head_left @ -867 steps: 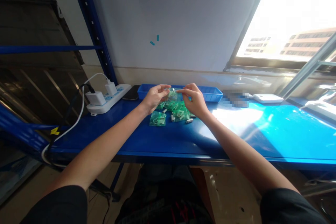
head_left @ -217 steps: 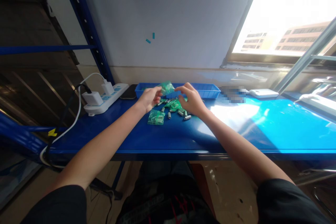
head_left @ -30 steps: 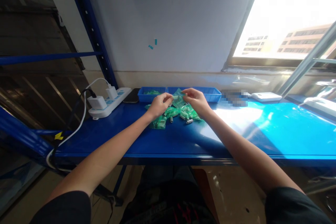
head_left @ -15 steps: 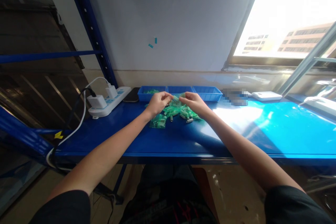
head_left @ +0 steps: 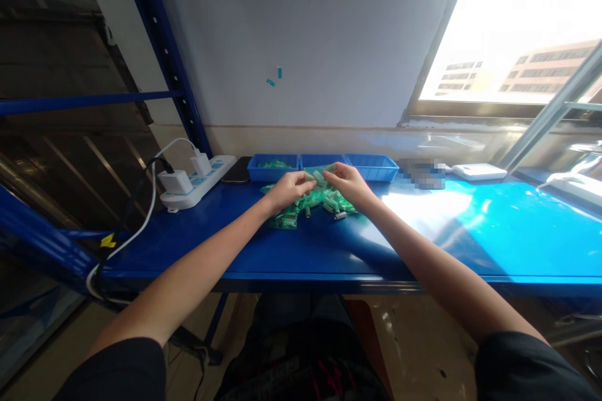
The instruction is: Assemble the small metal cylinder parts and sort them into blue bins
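Observation:
Between my hands a small green clear plastic bag [head_left: 318,178] is stretched, with pale pieces showing through it. My left hand [head_left: 288,190] pinches its left side and my right hand [head_left: 347,184] pinches its right side. Below lies a heap of loose green-and-metal pieces [head_left: 332,202], too small to name. One silvery piece [head_left: 340,215] rests at the heap's front right. A second green bag [head_left: 285,219] with pieces inside lies flat at the front left of the heap, partly behind my left wrist.
Three blue trays stand in a row behind the heap; the left tray [head_left: 254,173] holds green bags. A black phone [head_left: 237,170] and a white power strip [head_left: 200,187] with plugged chargers lie left. A white box [head_left: 478,171] sits right on the blue table [head_left: 301,257].
My left hand has shifted slightly down and changed its hold on the bag. The bag is now spread wider between both hands, with its contents more visible.

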Demonstrator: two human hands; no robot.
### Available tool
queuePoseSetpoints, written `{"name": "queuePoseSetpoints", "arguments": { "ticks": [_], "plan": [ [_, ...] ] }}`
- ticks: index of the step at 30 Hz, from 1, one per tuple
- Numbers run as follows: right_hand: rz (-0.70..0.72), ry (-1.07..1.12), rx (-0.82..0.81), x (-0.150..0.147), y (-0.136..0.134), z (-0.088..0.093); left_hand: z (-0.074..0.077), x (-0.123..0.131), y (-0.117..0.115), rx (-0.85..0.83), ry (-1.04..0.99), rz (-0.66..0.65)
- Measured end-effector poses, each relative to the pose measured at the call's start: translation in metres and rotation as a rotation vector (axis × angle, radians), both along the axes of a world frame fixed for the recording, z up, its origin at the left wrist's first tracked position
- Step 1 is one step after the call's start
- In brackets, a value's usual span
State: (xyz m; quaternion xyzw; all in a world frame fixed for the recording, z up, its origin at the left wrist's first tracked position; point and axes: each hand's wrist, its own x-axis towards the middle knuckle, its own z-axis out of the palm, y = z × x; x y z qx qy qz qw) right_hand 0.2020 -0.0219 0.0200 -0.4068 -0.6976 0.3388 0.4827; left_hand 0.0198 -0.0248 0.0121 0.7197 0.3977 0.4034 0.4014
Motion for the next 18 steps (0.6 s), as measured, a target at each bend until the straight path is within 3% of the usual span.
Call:
{"name": "queuePoseSetpoints", "arguments": {
  "ticks": [4, 11, 18],
  "plan": [
    [0.128, -0.042, -0.041, 0.0002, -0.0016, -0.0001, -0.0023, -0.0005, 0.0027, 0.050, 0.012, 0.023],
    [0.194, -0.073, -0.088, 0.0010, -0.0013, -0.0015, -0.0064, -0.0027, 0.0064, 0.156, 0.110, 0.080],
    [0.115, -0.151, -0.089, -0.0026, -0.0048, -0.0056, -0.0089, -0.0030, 0.0067, 0.241, 0.186, 0.095]
  ]
}}
